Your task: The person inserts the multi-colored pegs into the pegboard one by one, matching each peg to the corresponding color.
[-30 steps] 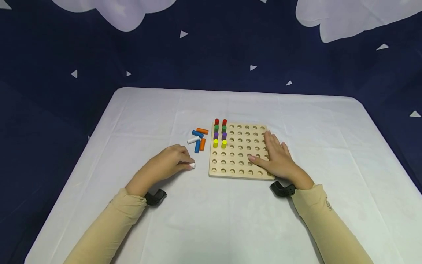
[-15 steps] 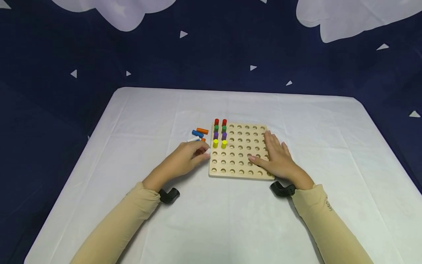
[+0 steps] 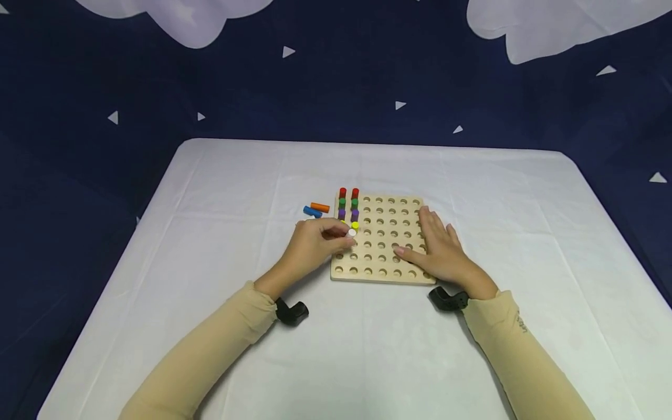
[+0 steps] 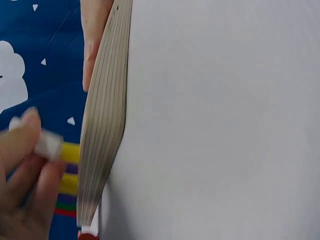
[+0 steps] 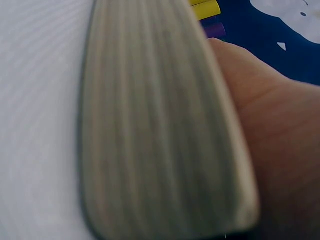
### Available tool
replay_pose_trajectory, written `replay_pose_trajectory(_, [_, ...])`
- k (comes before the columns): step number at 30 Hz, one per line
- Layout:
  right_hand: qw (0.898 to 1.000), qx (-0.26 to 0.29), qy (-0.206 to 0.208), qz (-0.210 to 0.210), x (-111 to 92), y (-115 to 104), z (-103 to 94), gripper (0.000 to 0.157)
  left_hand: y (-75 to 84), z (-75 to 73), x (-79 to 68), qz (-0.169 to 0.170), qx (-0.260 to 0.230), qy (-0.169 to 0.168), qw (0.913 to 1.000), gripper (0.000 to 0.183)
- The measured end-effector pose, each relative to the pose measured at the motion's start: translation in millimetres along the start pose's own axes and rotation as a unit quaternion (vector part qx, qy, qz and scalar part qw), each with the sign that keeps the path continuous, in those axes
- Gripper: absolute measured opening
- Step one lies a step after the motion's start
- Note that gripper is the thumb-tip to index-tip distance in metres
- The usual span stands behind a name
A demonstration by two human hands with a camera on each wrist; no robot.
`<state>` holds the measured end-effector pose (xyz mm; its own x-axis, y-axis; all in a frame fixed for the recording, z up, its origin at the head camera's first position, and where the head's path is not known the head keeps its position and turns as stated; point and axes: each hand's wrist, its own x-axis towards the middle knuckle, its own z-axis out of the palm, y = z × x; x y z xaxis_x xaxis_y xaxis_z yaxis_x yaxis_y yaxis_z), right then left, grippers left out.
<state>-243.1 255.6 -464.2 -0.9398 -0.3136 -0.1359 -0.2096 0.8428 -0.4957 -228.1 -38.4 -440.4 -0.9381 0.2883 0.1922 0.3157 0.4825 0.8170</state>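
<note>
Between thumb and fingers my left hand (image 3: 314, 244) pinches a white peg (image 3: 352, 233), held above the left part of a wooden pegboard (image 3: 388, 276). In the left wrist view that white peg (image 4: 48, 144) looks blurred beside the yellow pegs. My right hand (image 3: 446, 251) lies spread on the board's right edge, thumb on top among the holes. Two columns of pegs stand at the board's back left: red pegs (image 3: 355, 193), green pegs (image 3: 354, 203), purple pegs (image 3: 354, 215) and yellow pegs (image 3: 354, 226). One yellow peg is mostly covered by the left fingers.
Left of the board, an orange peg (image 3: 319, 207) and a blue peg (image 3: 312, 212) lie on the white tablecloth (image 3: 346, 350). The left hand hides other loose pegs there. A dark blue backdrop (image 3: 336, 87) hangs behind the table.
My left hand has carried the white peg rightward from the table over the board, now covering some of the loose pegs. The right hand has stayed on the board.
</note>
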Motion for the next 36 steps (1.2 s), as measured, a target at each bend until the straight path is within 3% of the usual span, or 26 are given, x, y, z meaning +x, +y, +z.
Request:
replay_pose_trajectory(4, [1.0, -0.001, 0.001, 0.0, 0.3, 0.0, 0.1, 0.114, 0.1, 7.8, 2.7, -0.007, -0.011, 0.025, 0.9996, 0.023])
replay_pose_trajectory(11, [1.0, -0.003, -0.002, 0.001, 0.7, -1.7, 0.7, 0.114, -1.8, 14.0, 4.3, -0.037, -0.021, 0.021, 0.9989, 0.018])
replay_pose_trajectory(16, [1.0, 0.0, -0.006, 0.0, 1.5, -3.2, 0.8, 0.114, 3.2, 10.0, 3.5, -0.009, 0.04, -0.002, 0.9992, 0.015])
replay_pose_trajectory(20, [1.0, -0.001, -0.009, -0.001, 1.8, -3.4, 0.5, 0.114, 8.2, 8.7, 2.1, 0.009, 0.101, -0.024, 0.9946, 0.012])
replay_pose_trajectory(27, [1.0, -0.007, -0.005, -0.002, 1.2, -1.6, -1.2, 0.114, 12.7, 9.5, 3.0, 0.003, 0.127, -0.033, 0.9914, 0.019])
replay_pose_trajectory(31, [1.0, -0.005, -0.008, -0.006, 0.9, -2.7, 0.6, 0.113, 9.7, -1.6, -3.5, -0.008, 0.123, -0.018, 0.9922, 0.028])
replay_pose_trajectory(36, [1.0, -0.004, -0.011, -0.007, 1.8, -6.7, -0.1, 0.114, -4.2, -35.5, -11.3, -0.014, 0.147, 0.033, 0.9884, 0.032])
